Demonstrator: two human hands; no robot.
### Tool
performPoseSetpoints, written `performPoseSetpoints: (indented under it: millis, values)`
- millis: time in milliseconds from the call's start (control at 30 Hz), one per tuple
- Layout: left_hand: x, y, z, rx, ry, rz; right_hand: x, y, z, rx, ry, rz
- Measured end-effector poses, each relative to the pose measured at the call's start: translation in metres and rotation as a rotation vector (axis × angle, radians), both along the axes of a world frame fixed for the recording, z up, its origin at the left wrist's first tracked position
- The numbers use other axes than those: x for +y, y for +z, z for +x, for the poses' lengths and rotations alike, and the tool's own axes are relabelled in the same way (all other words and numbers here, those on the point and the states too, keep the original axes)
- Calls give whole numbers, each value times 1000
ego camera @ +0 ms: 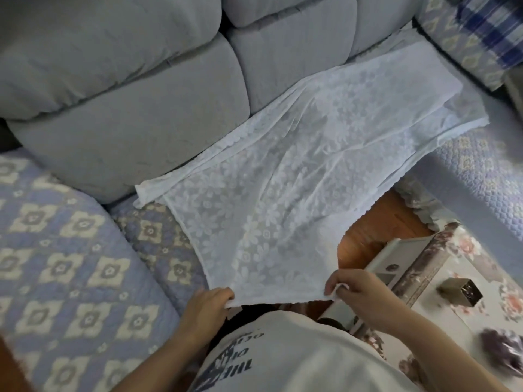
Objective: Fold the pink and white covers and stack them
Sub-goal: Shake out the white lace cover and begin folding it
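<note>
A white lace cover [288, 176] with a flower pattern lies stretched across the sofa seat and reaches down toward me. Its far end rests near the grey back cushions. My left hand [209, 304] pinches the near left corner of the cover. The near right corner is pinched by my right hand [353, 290]. The near edge hangs taut between both hands, just above my white shirt. No pink cover shows in this view.
Grey back cushions [135, 89] line the sofa behind the cover. A blue patterned quilt [65, 250] covers the seat at left. At right stands a low table with a floral cloth [464, 273], a small metal box [461, 291] and a dark bundle [501, 349]. Wooden floor [376, 230] shows between.
</note>
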State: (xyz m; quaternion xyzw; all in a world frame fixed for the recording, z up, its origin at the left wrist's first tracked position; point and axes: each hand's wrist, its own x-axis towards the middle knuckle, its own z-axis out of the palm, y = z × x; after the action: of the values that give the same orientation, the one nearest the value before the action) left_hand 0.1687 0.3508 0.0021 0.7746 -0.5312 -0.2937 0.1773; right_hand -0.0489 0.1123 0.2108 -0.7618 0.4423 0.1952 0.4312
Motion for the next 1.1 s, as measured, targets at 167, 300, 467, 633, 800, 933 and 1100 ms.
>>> performPoseSetpoints:
  millis: [167,300,467,633,800,933,1100]
  values:
    - [36,-20,-24,4,34,280,6,-22,5,-3,143,65]
    - [-3,18,-39,8,96,495,2,-31,13,-71,213,34]
    - [-124,138,-79,631,120,122,-24,-30,18,-184,325,-19]
    - [-191,184,-113,238,286,126,-64,-24,-12,-390,29,107]
    - [-242,212,-153,-34,293,-90,-124,-8,-59,-558,-104,484]
    - [-286,247,-168,24,301,-408,-180,-11,-83,-449,35,231]
    - [-340,272,-159,190,497,-364,-259,-39,-118,-291,52,73]
